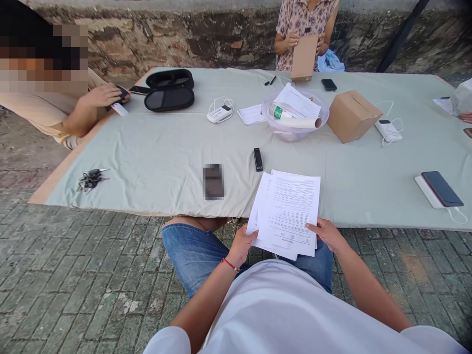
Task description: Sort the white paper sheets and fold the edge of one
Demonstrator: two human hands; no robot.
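Several printed paper sheets [291,211] are held at the table's near edge, fanned unevenly, their far ends over the cloth. My left hand [241,243], with a red cord bracelet at its wrist, grips the lower left side, thumb on top. At the lower right edge, my right hand [326,233] pinches the sheets, its fingers partly hidden beneath. Just beyond the paper lies a black stapler [257,160]. To the left of the pages is a dark flat object [213,182], blurred out.
A clear plastic bowl [271,129] holds papers, a bottle and a roll, beside a cardboard box [352,118]. Keys [92,180] lie left; a phone [442,189] rests right. An open black case [169,98] sits far left. One person across holds another box [304,59]; others sit at both ends.
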